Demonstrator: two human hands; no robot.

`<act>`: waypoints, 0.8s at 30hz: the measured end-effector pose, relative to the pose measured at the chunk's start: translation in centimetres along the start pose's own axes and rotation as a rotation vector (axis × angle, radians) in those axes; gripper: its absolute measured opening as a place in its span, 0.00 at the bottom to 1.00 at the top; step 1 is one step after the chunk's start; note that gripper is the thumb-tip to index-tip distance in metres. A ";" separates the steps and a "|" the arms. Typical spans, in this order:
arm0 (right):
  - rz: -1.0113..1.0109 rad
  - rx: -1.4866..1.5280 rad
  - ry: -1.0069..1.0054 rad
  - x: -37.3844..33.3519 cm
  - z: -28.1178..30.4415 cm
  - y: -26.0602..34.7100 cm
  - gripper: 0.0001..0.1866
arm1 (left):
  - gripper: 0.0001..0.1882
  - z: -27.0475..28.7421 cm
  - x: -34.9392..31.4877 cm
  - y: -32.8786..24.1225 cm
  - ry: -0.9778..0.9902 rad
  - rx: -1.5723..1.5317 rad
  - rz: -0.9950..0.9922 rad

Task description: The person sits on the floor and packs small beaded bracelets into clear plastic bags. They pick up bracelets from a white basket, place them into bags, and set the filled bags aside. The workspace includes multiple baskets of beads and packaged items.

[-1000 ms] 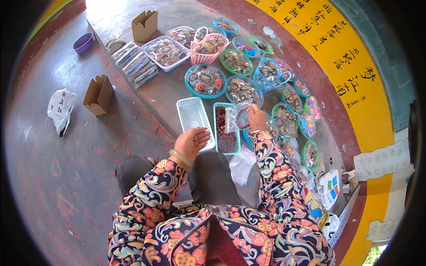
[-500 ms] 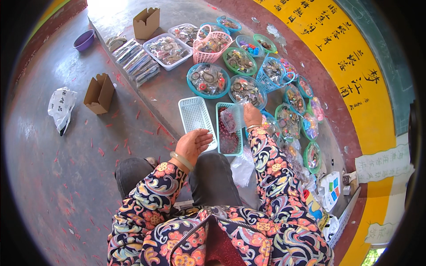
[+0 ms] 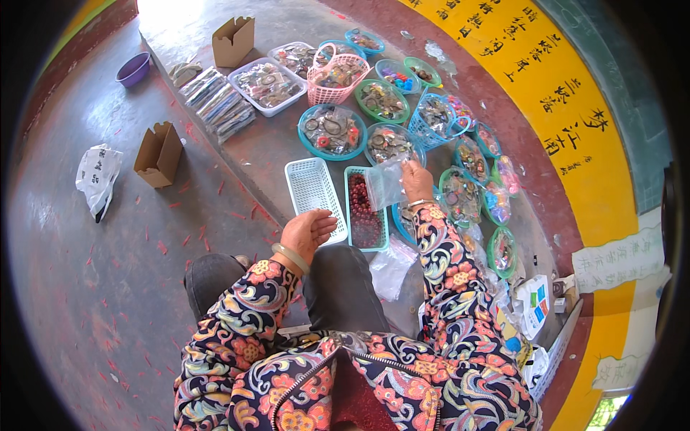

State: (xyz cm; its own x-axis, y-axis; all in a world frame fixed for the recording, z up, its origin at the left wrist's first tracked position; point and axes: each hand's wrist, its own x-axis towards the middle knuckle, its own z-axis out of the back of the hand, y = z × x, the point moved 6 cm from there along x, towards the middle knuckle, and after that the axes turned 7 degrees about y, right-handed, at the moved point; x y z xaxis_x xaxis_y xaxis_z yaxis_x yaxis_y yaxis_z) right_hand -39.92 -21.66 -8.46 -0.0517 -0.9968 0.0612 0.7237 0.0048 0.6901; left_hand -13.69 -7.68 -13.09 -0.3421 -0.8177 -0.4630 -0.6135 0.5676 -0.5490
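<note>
Clear plastic bag (image 3: 385,185) hangs from the right hand (image 3: 417,181), to the left of its fingertips, over the far part of a pale turquoise basket (image 3: 369,249) of dark red beads (image 3: 361,194). The film is too slack to give a sure long axis; the basket's runs away from the person, and the right hand is the nearer to it. That hand's grip is pinched together on the bag's right edge. The left hand (image 3: 309,233), lower and well apart, has its fingers extended with nothing visible in them, by the near end of a whitish rectangular basket (image 3: 313,185).

Both baskets sit side by side on the grey floor (image 3: 248,154), short of round tubs such as a teal one (image 3: 332,156) filled with packaged trinkets. Left, beyond a floor edge, are a brown cardboard box (image 3: 159,154), a purple basin (image 3: 134,70) and scattered red scraps. A yellow wall band (image 3: 611,215) curves at the right.
</note>
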 end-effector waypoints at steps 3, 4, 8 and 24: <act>-0.064 0.150 0.023 -2.2 1.6 -0.9 0.15 | 0.16 -0.3 0.1 0.3 0.018 0.004 0.000; -0.083 0.194 0.051 -3.0 1.8 -1.8 0.15 | 0.16 -0.4 0.1 0.4 0.027 0.005 -0.003; -0.021 -0.042 0.149 -6.4 3.3 -5.0 0.14 | 0.16 0.0 0.0 0.4 0.033 0.016 0.002; 0.354 -0.689 -0.084 -22.4 3.4 -5.9 0.11 | 0.16 -0.4 -0.4 1.4 0.039 0.131 0.022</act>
State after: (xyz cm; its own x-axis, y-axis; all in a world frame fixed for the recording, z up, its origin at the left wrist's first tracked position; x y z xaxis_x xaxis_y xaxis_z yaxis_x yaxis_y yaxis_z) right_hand -45.42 0.91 -11.44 0.2304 -0.9355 0.2680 0.9697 0.2437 0.0173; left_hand -14.68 -6.63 -13.45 -0.3832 -0.8064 -0.4504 -0.5085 0.5912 -0.6260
